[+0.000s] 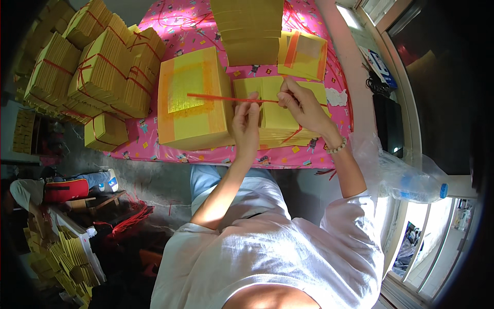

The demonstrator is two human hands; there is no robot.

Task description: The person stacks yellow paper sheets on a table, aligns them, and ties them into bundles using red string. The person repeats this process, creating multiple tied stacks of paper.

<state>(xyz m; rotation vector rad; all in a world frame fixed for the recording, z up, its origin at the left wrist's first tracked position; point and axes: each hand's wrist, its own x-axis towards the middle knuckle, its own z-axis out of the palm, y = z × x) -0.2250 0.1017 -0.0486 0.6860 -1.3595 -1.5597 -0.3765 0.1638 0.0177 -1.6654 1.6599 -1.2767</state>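
A red plastic string [216,97] is held level across the middle, its loose end reaching out to the left over a thick block of yellow paper [195,126]. My left hand [247,126] pinches the string between thumb and fingers. My right hand [303,105], with a beaded bracelet at its wrist, is closed on the string's right part. Beneath both hands lies a lower stack of yellow paper [272,116], with some red string at its front right edge. How the string runs under the right hand is hidden.
A tall yellow paper stack [247,36] and a smaller one [311,51] stand behind on the pink patterned tablecloth [180,36]. Tied yellow bundles [98,72] pile up at the left. A plastic bottle [422,188] lies at right. Another person [31,195] sits lower left.
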